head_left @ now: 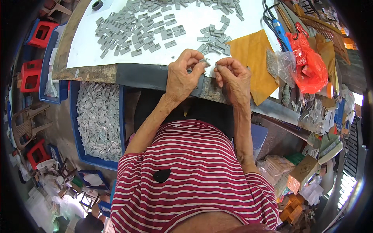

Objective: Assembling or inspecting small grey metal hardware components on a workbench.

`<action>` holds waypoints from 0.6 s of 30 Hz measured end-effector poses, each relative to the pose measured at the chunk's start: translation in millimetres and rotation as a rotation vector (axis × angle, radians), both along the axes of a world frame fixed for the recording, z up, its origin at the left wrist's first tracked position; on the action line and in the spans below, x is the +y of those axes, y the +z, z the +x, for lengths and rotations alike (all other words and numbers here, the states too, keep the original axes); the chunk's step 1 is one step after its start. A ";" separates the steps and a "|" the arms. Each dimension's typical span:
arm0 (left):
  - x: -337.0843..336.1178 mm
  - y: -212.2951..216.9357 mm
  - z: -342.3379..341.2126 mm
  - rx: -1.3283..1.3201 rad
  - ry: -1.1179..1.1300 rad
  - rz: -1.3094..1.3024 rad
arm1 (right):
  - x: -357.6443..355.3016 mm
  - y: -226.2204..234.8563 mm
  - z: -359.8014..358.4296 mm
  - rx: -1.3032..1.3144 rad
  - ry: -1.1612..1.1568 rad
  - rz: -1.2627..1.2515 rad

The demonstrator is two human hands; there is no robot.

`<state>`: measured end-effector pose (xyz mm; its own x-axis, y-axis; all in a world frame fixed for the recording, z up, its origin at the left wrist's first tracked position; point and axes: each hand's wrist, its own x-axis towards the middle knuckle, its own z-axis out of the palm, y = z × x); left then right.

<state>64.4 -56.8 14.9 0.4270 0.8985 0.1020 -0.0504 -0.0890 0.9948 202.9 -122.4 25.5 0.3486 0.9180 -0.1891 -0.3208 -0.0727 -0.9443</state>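
Observation:
My left hand (182, 75) pinches a small grey metal piece (204, 62) between thumb and fingers at the near edge of the table. My right hand (233, 77) sits just to its right, fingertips curled on a tiny part that I cannot make out. Both hands hover over the white sheet (85, 46) that covers the tabletop. Several grey rectangular pieces (136, 31) lie spread across the sheet beyond the hands, with a smaller cluster (213, 40) close above them.
A blue crate (79, 149) full of the same grey pieces stands on the floor at left. A yellow envelope (252, 54), clear bag (281, 64), red plastic bag (311, 66) and blue-handled tool (280, 33) lie at right. Red stools (42, 33) stand far left; boxes crowd the lower right.

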 end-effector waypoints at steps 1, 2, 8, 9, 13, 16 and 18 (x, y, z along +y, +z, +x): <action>0.0 -0.8 0.0 -0.002 -0.003 -0.001 | 0.5 0.1 -0.9 -0.002 -0.003 -0.001; 0.1 -2.0 -0.2 0.002 0.007 0.010 | 1.1 0.1 -2.1 -0.021 -0.004 -0.005; 0.4 -5.5 -0.2 -0.003 0.009 -0.001 | 0.3 0.0 -4.2 -0.061 0.012 -0.001; 0.4 -4.9 -0.3 -0.006 0.006 -0.005 | 0.0 -0.3 -4.4 -0.070 0.014 -0.004; 0.5 -4.5 -1.8 -0.012 0.005 0.003 | -1.3 -0.8 -6.1 -0.070 0.016 -0.004; 1.1 -1.6 -4.5 0.070 -0.069 -0.018 | -2.2 0.3 -7.6 -0.110 0.029 -0.011; 0.9 -0.8 -5.2 0.081 -0.075 -0.017 | -2.5 -0.2 -9.0 -0.134 0.026 -0.010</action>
